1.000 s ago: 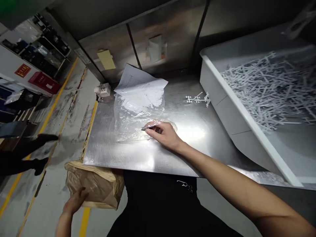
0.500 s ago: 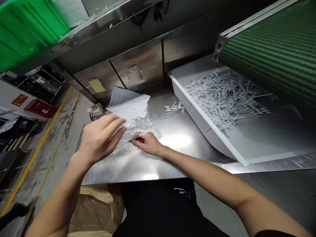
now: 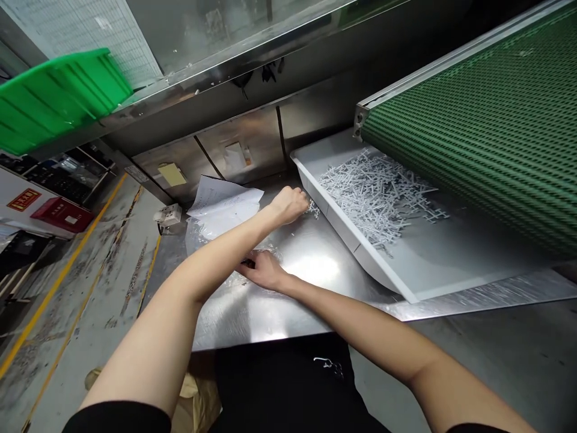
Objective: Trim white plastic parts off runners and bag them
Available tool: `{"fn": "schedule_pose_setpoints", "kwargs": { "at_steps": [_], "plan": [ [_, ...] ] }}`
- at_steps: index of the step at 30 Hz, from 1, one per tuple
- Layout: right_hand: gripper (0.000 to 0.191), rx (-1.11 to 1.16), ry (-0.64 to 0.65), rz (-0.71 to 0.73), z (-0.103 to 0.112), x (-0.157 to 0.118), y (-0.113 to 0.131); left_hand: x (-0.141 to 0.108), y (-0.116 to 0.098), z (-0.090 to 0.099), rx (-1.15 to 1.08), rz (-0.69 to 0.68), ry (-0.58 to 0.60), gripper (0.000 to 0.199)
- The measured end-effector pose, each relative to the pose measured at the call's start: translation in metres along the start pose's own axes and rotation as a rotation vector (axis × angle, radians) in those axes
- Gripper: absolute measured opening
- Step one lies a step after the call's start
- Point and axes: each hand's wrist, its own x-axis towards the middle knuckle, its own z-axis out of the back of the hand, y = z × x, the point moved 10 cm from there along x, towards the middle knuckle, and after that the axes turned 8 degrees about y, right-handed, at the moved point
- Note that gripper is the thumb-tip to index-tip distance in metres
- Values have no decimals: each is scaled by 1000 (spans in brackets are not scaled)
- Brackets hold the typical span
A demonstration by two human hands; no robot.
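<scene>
Just beside left hand (image 3: 290, 205), white pieces (image 3: 314, 209)

a green bin (image 3: 67, 99) sits on a shelf (image 3: 243, 60), a yellow note (image 3: 172, 174) is on the panel (image 3: 196, 160), a red box (image 3: 56, 214) stands far left.

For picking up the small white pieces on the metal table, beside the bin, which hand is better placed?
Probably the left hand: it is close beside the white pieces, near the bin. The right hand is farther from them and seems to hold a small dark object.
</scene>
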Motion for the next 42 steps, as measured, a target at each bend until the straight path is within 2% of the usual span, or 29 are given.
{"fn": "schedule_pose_setpoints", "kwargs": {
  "at_steps": [4,8,11,18,23,26,29,33,36,38,40,42],
  "plan": [
    [32,-3,0,3,0,0,-2,0,7,-9,-11,21,44,33],
    [16,9,4,13,0,1,-4,-8,17,-17,-32,42,49,32],
    [12,20,10,21,-2,2,-6,-13,19,-19,-50,43,29,28],
    [11,18,4,30,-2,2,-5,-6,12,-10,-72,55,-39,13],
    [12,20,2,29,0,1,-5,-9,32,4,-76,118,-148,22],
    [14,22,6,30,0,0,-3,-22,58,13,-103,232,-248,25],
    [16,24,12,37,0,-1,0,-45,82,18,-134,341,-291,29],
    [15,24,16,39,-1,-1,-1,-87,98,28,-163,402,-408,37],
    [16,24,22,36,-4,-1,-4,-121,106,30,-305,441,-599,39],
    [16,22,24,35,-5,0,-6,-137,109,23,-503,438,-759,36],
    [16,20,23,34,-6,0,-6,-140,112,6,-795,414,-867,34],
    [16,20,20,33,-6,0,-5,-130,113,-15,-1131,390,-885,34]
  ]
}}
